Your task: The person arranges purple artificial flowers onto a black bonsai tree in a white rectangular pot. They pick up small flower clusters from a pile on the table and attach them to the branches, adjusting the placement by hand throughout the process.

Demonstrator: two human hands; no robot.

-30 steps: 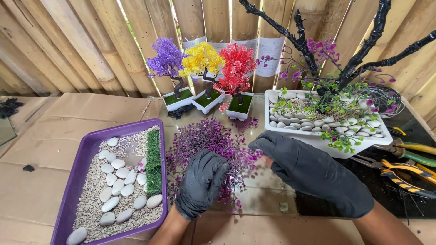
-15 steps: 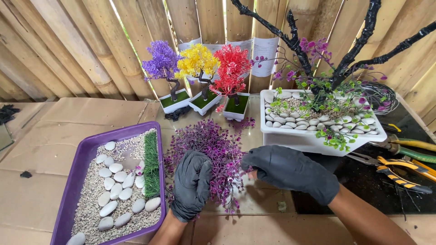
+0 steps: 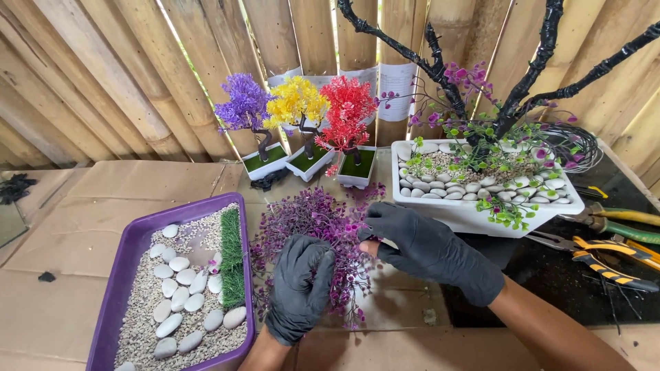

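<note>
Both my hands wear black gloves. My left hand [image 3: 299, 285] grips the stem end of a bunch of purple-pink artificial foliage [image 3: 313, 223] lying on the cardboard. My right hand [image 3: 419, 244] pinches a sprig at the bunch's right edge with thumb and fingers. Just behind the right hand stands a white rectangular planter [image 3: 481, 213] with white stones, green sprigs and a black-wrapped bare tree [image 3: 509, 96]. A purple tray [image 3: 130, 251] with gravel, white pebbles and a strip of fake grass lies left of my left hand.
Three small artificial trees, purple [image 3: 244, 110], yellow [image 3: 295, 103] and red [image 3: 347, 110], stand in white pots by the bamboo wall. Yellow-handled pliers [image 3: 605, 257] and other tools lie on a black mat at the right. Cardboard [image 3: 75, 227] covers the table.
My right hand moved left and closed its fingers on the edge of the foliage. My left hand stayed gripping the bunch.
</note>
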